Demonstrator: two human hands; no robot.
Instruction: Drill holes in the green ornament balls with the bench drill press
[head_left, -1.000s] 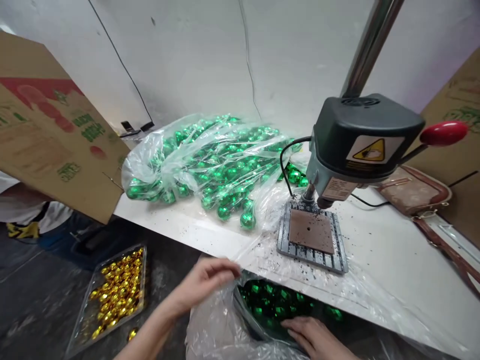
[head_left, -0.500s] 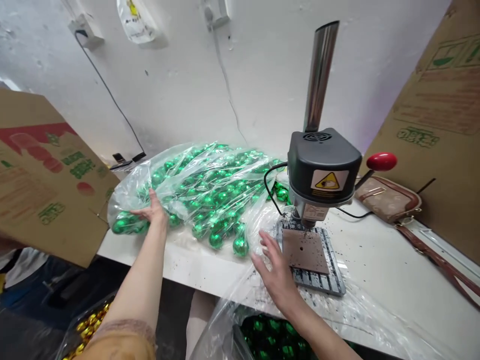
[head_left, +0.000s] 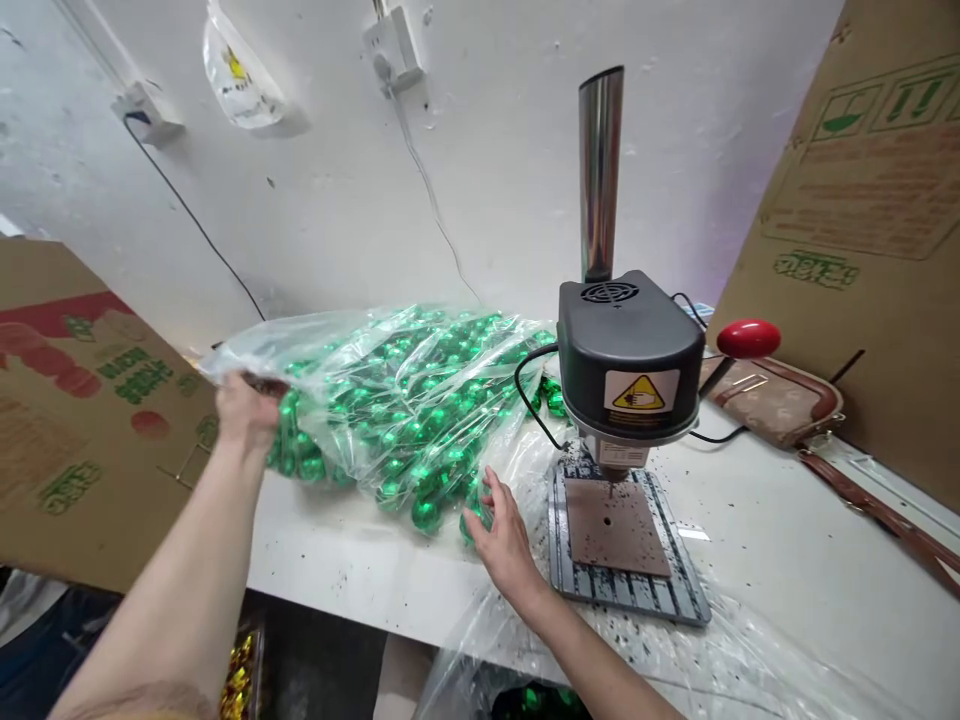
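Note:
A clear plastic bag (head_left: 300,335) full of shiny green balls (head_left: 420,425) lies on the white table. My left hand (head_left: 244,410) is closed on the bag's left end, its fingertips partly hidden by the film. At the bag's front right corner, my right hand (head_left: 504,540) has its fingers apart and curved, beside a green ball (head_left: 469,522) and seemingly touching it. Right of that hand stands a small black drill press (head_left: 630,350) with a red-knobbed lever (head_left: 748,338). A brown board (head_left: 619,535) with a hole lies on its base, among dark shavings.
Cardboard boxes stand at the left (head_left: 90,430) and right (head_left: 855,200). A beige handbag (head_left: 780,395) with a brown strap lies behind the press. Below the table edge are a container of green balls (head_left: 540,700) and gold pieces (head_left: 238,675). Loose plastic film (head_left: 750,650) covers the front edge.
My left hand has moved left and closed on the bag's end, lifting the film. My right hand has moved left, from beside the drill base to the green balls. The view has shifted slightly.

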